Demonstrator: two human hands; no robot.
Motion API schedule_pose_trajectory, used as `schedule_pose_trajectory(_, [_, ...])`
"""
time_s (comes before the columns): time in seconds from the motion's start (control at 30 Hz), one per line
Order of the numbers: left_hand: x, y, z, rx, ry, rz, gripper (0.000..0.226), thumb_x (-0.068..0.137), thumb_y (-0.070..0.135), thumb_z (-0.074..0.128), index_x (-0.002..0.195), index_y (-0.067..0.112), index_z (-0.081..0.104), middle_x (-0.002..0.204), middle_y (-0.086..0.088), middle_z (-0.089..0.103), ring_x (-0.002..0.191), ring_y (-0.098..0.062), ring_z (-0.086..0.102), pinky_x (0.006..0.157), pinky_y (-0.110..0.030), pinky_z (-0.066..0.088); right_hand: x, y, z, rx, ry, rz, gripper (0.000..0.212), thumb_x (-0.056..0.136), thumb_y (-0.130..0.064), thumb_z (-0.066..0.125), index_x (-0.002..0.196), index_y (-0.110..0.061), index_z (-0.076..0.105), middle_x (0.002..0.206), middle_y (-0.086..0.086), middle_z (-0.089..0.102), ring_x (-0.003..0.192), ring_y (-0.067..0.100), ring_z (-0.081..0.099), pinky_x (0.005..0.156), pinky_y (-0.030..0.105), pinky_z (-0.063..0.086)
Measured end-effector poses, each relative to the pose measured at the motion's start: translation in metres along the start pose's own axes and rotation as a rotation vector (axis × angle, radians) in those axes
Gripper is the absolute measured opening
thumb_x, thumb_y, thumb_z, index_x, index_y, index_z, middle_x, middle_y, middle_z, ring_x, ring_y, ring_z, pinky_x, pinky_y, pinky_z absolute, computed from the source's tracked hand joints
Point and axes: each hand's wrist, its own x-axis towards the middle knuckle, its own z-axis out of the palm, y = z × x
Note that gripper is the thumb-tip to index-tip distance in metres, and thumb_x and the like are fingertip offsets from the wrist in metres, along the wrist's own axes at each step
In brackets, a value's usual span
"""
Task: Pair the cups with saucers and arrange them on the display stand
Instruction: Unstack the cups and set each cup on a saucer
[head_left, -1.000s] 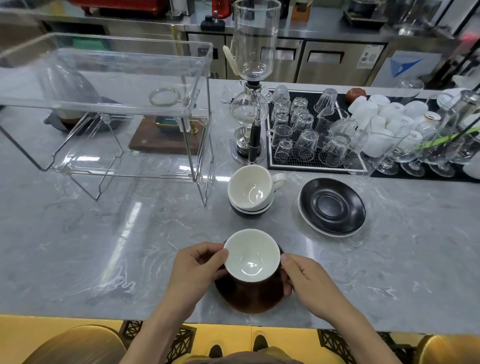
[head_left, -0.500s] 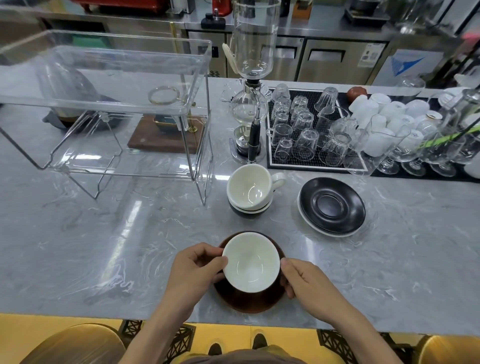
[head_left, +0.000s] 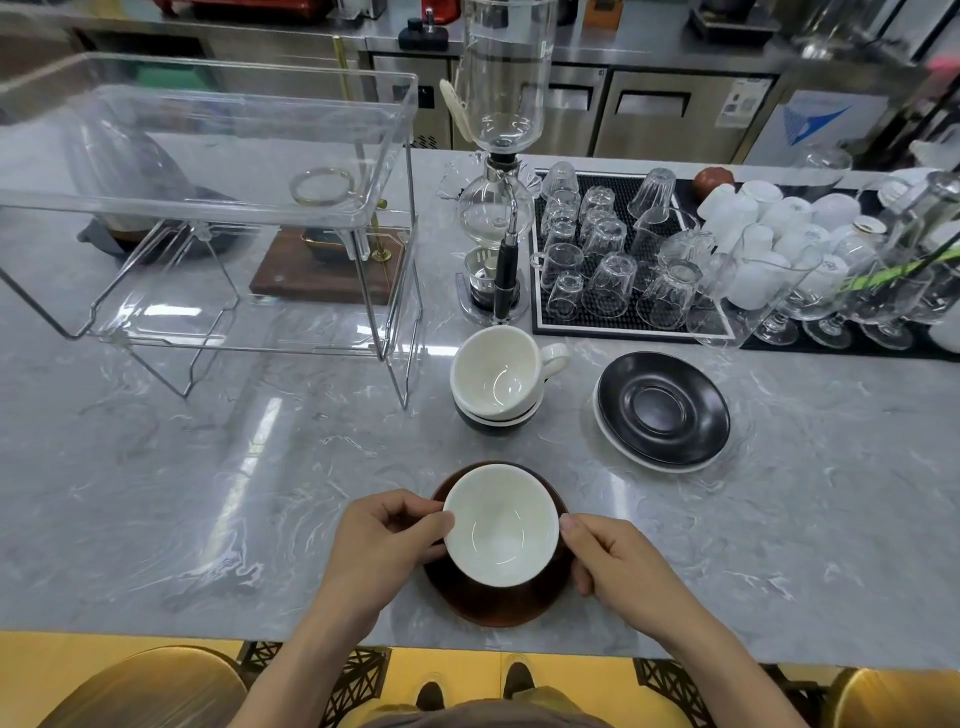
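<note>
A cup (head_left: 501, 525) with a white inside sits on a brown saucer (head_left: 498, 603) near the counter's front edge. My left hand (head_left: 382, 540) pinches the cup's left rim with thumb and fingers. My right hand (head_left: 615, 558) holds the cup's right side and the saucer's edge. Behind them a stack of cups (head_left: 496, 376) stands, the top one white with a handle pointing right. To its right lie stacked saucers (head_left: 662, 410), the top one black. The clear two-tier display stand (head_left: 208, 208) stands at the back left with nothing on its shelves.
A glass siphon brewer (head_left: 498, 171) stands behind the cup stack. A black mat with several upturned glasses (head_left: 613, 254) and white cups (head_left: 769, 228) fills the back right. A wooden base (head_left: 327, 270) sits behind the stand. Stools show below the counter edge.
The cup has come down and toward me onto the middle of the brown saucer, with both hands staying on its sides.
</note>
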Motion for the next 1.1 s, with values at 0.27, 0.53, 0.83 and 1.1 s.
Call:
schedule_pose_trajectory(0.27, [0.006, -0.001, -0.004, -0.005, -0.040, -0.034, 0.015, 0.082, 0.001, 0.078, 0.073, 0.014, 0.081, 0.081, -0.009, 0.078, 0.084, -0.024, 0.077, 0.072, -0.032, 0.064, 0.000, -0.002, -0.008, 0.112, 0.061, 0.044, 0.020, 0.095, -0.036, 0.063, 0.083, -0.023, 0.073, 0.064, 0.002, 0.069, 0.053, 0.009, 0.060, 0.055, 0.018, 0.051])
schedule_pose_trajectory(0.53, [0.009, 0.003, -0.006, 0.134, -0.030, -0.018, 0.017, 0.078, 0.005, 0.081, 0.074, 0.022, 0.080, 0.075, -0.005, 0.077, 0.075, -0.023, 0.076, 0.070, -0.033, 0.064, 0.002, -0.003, -0.010, 0.154, 0.104, 0.092, 0.015, 0.088, -0.031, 0.073, 0.084, -0.017, 0.070, 0.065, -0.006, 0.071, 0.054, 0.001, 0.060, 0.051, 0.014, 0.048])
schedule_pose_trajectory(0.83, [0.018, 0.020, -0.009, 0.103, 0.008, -0.006, 0.010, 0.085, 0.010, 0.078, 0.081, 0.019, 0.079, 0.071, -0.004, 0.075, 0.065, -0.017, 0.073, 0.060, -0.027, 0.061, 0.005, -0.008, -0.016, 0.251, 0.353, 0.021, 0.010, 0.089, -0.016, 0.072, 0.079, -0.013, 0.071, 0.063, -0.006, 0.065, 0.058, 0.001, 0.055, 0.056, 0.018, 0.045])
schedule_pose_trajectory(1.1, [0.026, 0.031, 0.001, 0.105, 0.061, 0.085, 0.007, 0.086, 0.011, 0.078, 0.086, 0.018, 0.077, 0.078, -0.003, 0.077, 0.072, -0.019, 0.074, 0.068, -0.031, 0.063, 0.013, -0.021, -0.029, 0.262, 0.397, -0.058, 0.011, 0.091, -0.014, 0.069, 0.080, -0.013, 0.070, 0.068, 0.004, 0.068, 0.055, 0.002, 0.057, 0.053, 0.014, 0.049])
